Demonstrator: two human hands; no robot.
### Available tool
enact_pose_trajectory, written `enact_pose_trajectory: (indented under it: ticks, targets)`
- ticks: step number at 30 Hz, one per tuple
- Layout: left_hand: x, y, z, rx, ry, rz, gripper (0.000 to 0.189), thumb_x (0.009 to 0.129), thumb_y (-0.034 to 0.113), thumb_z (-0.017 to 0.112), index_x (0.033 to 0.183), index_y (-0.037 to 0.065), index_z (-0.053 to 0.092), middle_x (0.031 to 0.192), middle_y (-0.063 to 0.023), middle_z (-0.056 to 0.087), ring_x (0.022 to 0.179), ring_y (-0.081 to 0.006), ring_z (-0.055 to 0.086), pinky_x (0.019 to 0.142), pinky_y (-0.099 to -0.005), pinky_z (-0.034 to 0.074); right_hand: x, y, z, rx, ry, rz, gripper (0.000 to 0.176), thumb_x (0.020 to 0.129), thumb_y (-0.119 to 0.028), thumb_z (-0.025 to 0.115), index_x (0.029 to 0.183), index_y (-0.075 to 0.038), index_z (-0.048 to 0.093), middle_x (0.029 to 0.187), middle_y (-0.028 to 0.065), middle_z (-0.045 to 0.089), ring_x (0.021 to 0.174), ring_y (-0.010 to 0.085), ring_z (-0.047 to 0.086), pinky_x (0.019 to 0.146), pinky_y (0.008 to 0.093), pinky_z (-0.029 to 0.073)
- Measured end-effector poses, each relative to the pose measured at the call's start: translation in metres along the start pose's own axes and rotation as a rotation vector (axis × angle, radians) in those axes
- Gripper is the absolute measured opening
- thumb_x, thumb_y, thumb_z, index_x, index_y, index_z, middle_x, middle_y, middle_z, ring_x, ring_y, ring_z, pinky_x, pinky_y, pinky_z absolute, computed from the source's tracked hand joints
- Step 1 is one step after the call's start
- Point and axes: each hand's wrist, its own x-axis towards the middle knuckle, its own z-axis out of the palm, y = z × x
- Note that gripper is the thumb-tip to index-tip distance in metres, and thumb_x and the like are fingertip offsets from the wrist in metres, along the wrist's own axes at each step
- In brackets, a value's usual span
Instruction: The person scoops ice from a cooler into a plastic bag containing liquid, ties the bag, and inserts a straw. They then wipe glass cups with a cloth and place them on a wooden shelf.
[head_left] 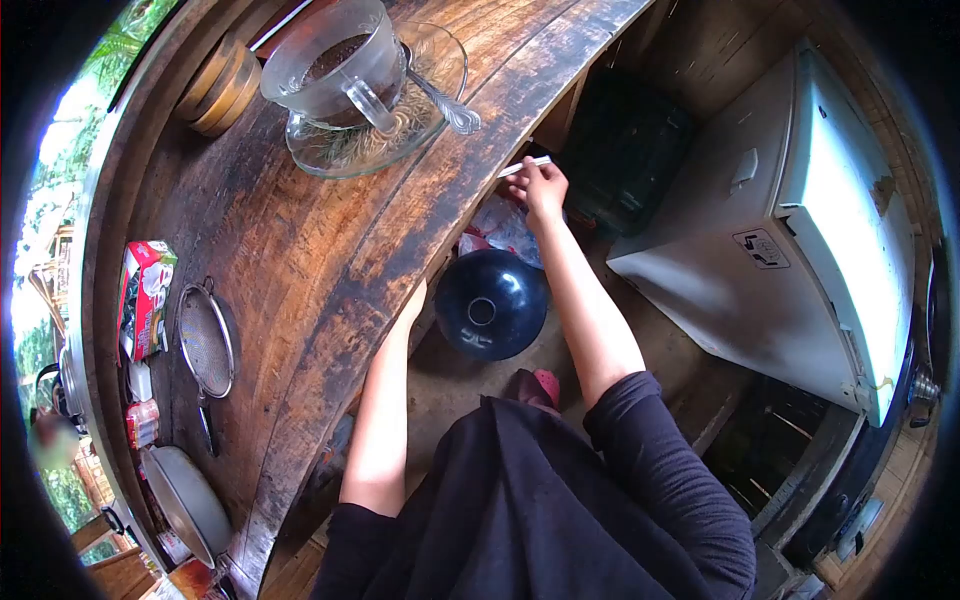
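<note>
My right hand (pixel 540 188) is closed round a thin white stick-like item (pixel 525 166) at the edge of the wooden counter (pixel 330 260). My left arm reaches down to the counter's edge, and only part of my left hand (pixel 412 305) shows; its fingers are hidden under the counter. Between my arms, below counter height, sits a dark round bowl (pixel 492 304). Plastic bags (pixel 503 228) lie just beyond it, near my right wrist. On the counter a glass cup (pixel 345 68) with dark contents stands on a glass saucer (pixel 420 130), with a metal spoon (pixel 445 103) beside the cup.
A strainer (pixel 206 342), a red and green box (pixel 148 300) and a pan (pixel 187 503) lie along the counter's far left side. Stacked wooden bowls (pixel 220 88) stand at the upper left. A white fridge (pixel 740 210) is at the right, beside a dark crate (pixel 630 150).
</note>
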Motion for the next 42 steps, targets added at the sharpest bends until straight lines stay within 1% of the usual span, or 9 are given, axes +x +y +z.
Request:
enact_pose_trajectory:
  ticks: [9,15,17,25,29,33,34,38,42]
  targets:
    - [-0.002,0.009,0.001,0.008,0.103,0.078,0.057,0.086,0.022,0.057,0.136,0.007,0.035,0.108,-0.0262,0.06,0.1,-0.0426,0.057,0.087,-0.0487,0.045,0.034,-0.05,-0.061,0.163,0.418,-0.118,0.018,0.094,-0.018,0.053,0.091,-0.001,0.052,0.074,0.0093,0.061,0.054,0.0166,0.062,0.043,0.0247,0.051]
    - [-0.027,0.034,0.001,-0.166,0.102,-0.082,0.058,0.081,0.019,0.061,0.135,0.01,0.041,0.132,-0.0215,0.045,0.123,-0.0387,0.042,0.1,-0.0481,0.035,-0.014,-0.09,-0.103,0.045,0.601,-0.336,0.016,0.095,-0.019,0.05,0.093,-0.003,0.05,0.076,0.0079,0.061,0.063,0.0142,0.061,0.048,0.0248,0.051]
    - [-0.051,0.051,0.006,-0.139,0.456,0.248,0.036,0.085,0.017,0.056,0.116,-0.001,0.055,0.116,-0.0258,0.056,0.107,-0.0397,0.055,0.093,-0.044,0.043,-0.041,-0.094,-0.112,0.036,0.523,-0.391,0.016,0.096,-0.019,0.05,0.093,-0.004,0.05,0.078,0.0075,0.061,0.063,0.0136,0.061,0.051,0.0248,0.051]
    - [-0.179,0.148,-0.054,-0.406,0.156,0.639,0.057,0.076,0.008,0.063,0.13,0.005,0.043,0.14,-0.0226,0.034,0.129,-0.039,0.036,0.105,-0.0455,0.031,-0.21,-0.156,-0.101,-0.195,0.092,-0.463,0.012,0.095,-0.013,0.053,0.088,-0.005,0.05,0.071,0.0022,0.055,0.054,0.004,0.045,0.049,0.0185,0.036]
    - [-0.218,0.172,-0.128,-0.47,0.143,0.448,0.047,0.08,0.01,0.059,0.126,0.006,0.049,0.131,-0.0174,0.048,0.124,-0.0306,0.045,0.104,-0.0454,0.033,-0.289,-0.222,-0.068,-0.162,-0.084,-0.371,0.011,0.097,-0.012,0.049,0.09,-0.003,0.049,0.07,0.0063,0.057,0.056,0.0089,0.052,0.052,0.0206,0.039]
    - [-0.254,0.175,-0.189,-0.543,0.382,0.304,0.028,0.079,0.007,0.061,0.107,0.006,0.058,0.097,-0.0084,0.064,0.091,-0.0257,0.061,0.082,-0.0391,0.044,-0.33,-0.272,-0.028,-0.085,-0.324,-0.3,0.011,0.097,-0.012,0.047,0.093,-0.002,0.049,0.074,0.0108,0.059,0.059,0.0149,0.057,0.055,0.0246,0.047]
    - [-0.257,0.178,-0.207,-0.519,0.526,0.333,0.023,0.079,0.005,0.062,0.101,0.006,0.059,0.084,-0.0066,0.062,0.069,-0.0227,0.059,0.064,-0.0352,0.044,-0.34,-0.283,-0.016,-0.084,-0.392,-0.298,0.011,0.097,-0.012,0.048,0.093,-0.001,0.049,0.074,0.0111,0.059,0.059,0.0154,0.057,0.056,0.0251,0.048]
    - [-0.291,0.165,-0.253,-0.563,0.646,0.253,0.016,0.081,0.001,0.06,0.096,0.005,0.061,0.077,-0.0081,0.058,0.048,-0.0165,0.046,0.045,-0.0281,0.037,-0.37,-0.313,0.044,-0.087,-0.668,-0.302,0.012,0.097,-0.011,0.048,0.096,0.0,0.049,0.075,0.0118,0.06,0.061,0.0153,0.058,0.058,0.0256,0.048]
    - [-0.337,0.135,-0.286,-0.561,0.903,0.145,0.014,0.083,-0.001,0.058,0.096,0.003,0.06,0.079,-0.0089,0.058,0.045,-0.0147,0.042,0.043,-0.026,0.034,-0.431,-0.303,0.103,-0.165,-0.998,-0.167,0.019,0.092,-0.005,0.054,0.111,0.001,0.051,0.084,0.0078,0.062,0.071,0.0109,0.059,0.061,0.0227,0.047]
